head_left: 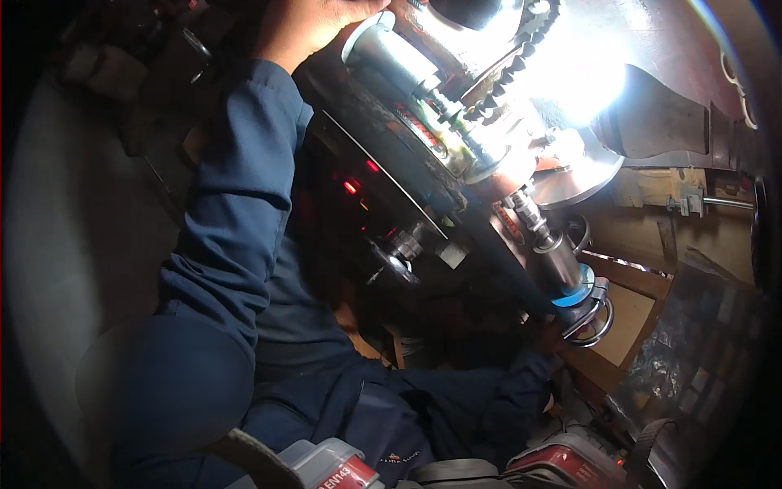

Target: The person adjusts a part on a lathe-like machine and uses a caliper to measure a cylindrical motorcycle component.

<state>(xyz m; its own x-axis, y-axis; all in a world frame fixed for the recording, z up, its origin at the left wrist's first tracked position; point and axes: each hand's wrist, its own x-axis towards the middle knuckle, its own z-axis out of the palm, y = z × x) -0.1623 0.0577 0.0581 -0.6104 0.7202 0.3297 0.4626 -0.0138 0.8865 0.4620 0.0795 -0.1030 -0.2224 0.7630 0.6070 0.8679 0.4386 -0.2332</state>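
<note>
My left hand reaches up to the top edge of the picture, at the upper end of a shiny metal cylinder on a machine. Its fingers bend around that end, and some are cut off by the edge. A thin spindle runs from this cylinder down to a second, darker cylinder with a blue band. On the lower end of the second one sits a metal ring. My right hand is in deep shadow beside the ring, its fingers hidden. A round metal disc lies behind the spindle.
A bright lamp glares at the upper right, over a ribbed hose. Small red lights and a dark knob show on the machine's near side. Plastic-covered material lies at the right.
</note>
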